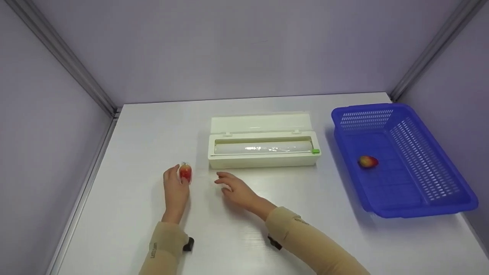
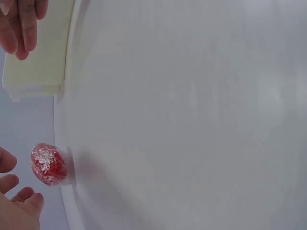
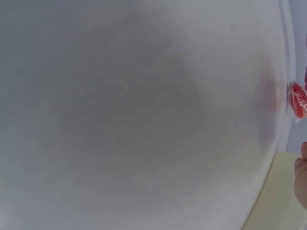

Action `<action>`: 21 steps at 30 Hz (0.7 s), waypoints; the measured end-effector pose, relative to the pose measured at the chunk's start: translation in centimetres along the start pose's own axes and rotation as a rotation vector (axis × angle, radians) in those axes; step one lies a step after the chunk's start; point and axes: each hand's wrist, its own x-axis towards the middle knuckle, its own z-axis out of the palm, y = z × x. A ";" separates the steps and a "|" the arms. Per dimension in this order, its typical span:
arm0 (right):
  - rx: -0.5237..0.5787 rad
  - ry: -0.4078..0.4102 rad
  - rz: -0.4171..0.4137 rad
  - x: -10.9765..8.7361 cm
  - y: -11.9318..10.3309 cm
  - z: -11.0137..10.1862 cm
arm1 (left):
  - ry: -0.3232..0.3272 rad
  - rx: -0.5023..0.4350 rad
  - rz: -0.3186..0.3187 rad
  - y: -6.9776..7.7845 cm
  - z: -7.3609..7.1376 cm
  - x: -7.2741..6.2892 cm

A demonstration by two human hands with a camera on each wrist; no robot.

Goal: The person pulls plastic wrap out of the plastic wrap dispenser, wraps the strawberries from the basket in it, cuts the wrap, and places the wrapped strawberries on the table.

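Observation:
A small red and yellow mango-like fruit (image 1: 185, 172), wrapped in clear cling film, rests on the white table. My left hand (image 1: 176, 191) is right beside it, fingers along its left side and thumb near its lower end. In the left wrist view the wrapped fruit (image 2: 49, 164) shows shiny, wrinkled film, and the fingers (image 2: 29, 201) are spread a little apart from it. To the right, my right hand (image 1: 238, 192) hovers with loosely bent fingers, holding nothing. Just beyond it lies a white cling film dispenser (image 1: 263, 161), its lid (image 1: 261, 122) tipped back and the film roll (image 1: 263, 147) showing inside.
A blue plastic basket (image 1: 353, 183) stands at the table's right side, holding another red-yellow fruit (image 1: 368, 161). A green slider (image 1: 315, 151) sits at the dispenser's right end. Pale walls (image 1: 244, 49) enclose the table on the back and both sides.

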 end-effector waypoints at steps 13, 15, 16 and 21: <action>-0.144 0.429 -0.081 -8.4 5.8 -7.3 | -0.037 0.136 0.455 4.1 2.0 -1.4; -0.248 0.519 -0.103 -9.0 6.4 -8.8 | -0.047 0.173 0.496 4.9 2.4 -1.3; -0.297 0.560 -0.109 -9.2 6.6 -9.6 | -0.055 0.191 0.517 5.3 2.7 -1.1; -0.475 0.618 -0.014 -8.9 7.2 -13.7 | -0.140 0.315 0.586 7.6 3.9 0.0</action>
